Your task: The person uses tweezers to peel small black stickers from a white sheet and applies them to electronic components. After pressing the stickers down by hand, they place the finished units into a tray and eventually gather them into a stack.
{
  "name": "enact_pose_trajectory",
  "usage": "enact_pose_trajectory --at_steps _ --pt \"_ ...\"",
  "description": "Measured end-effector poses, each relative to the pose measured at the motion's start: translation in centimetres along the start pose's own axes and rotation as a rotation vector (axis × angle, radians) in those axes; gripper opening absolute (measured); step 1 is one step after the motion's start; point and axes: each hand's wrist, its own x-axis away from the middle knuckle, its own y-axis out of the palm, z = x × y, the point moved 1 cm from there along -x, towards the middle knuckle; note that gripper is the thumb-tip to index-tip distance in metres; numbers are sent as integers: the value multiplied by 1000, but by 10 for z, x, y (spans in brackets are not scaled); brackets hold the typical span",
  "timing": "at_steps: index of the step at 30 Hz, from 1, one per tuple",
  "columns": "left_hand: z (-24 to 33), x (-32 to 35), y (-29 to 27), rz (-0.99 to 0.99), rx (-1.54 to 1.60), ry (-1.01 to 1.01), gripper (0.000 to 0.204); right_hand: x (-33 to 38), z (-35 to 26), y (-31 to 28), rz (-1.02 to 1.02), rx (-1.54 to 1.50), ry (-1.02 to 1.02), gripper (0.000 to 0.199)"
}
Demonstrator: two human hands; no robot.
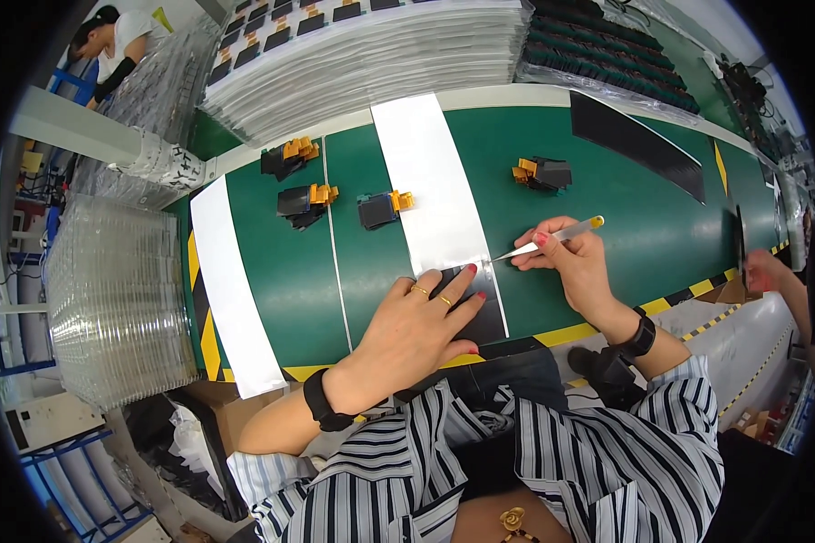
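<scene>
Green table [643, 253]; left fingers [459, 286] spread on black sheet [493, 319]; right fingers [561, 257] pinch tweezers [578, 230].

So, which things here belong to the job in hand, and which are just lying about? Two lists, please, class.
In use, judging by contact or closeness:
tweezers, in the right hand
dark strip, under the left hand
centre white strip, by the tweezers' tips

Apparently just lying about, untouched:
left white strip
long black panel
black-and-orange parts
clear tray stack

Silver tweezers [581, 228] — slanted, tips near corner of black sheet [491, 319] — flat, at white strip's [430, 172] near end.
</scene>
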Motion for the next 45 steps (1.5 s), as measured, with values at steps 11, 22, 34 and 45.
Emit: enact_pose_trajectory --at_steps 11,22,34,45 --pt "0 -1 -1 0 -3 0 49 -5 -6 -5 -16 -199 101 15" --pt "-40 -8 -27 381 -47 -259 51 -8 -6 -12 -22 -367 134 17" --pt "-72 -5 -36 442 -139 -298 39 -8 -5 -14 -73 -359 126 17" --pt "-51 -47 -47 147 1197 -574 40 -26 -65 17 -108 -226 -345 16"
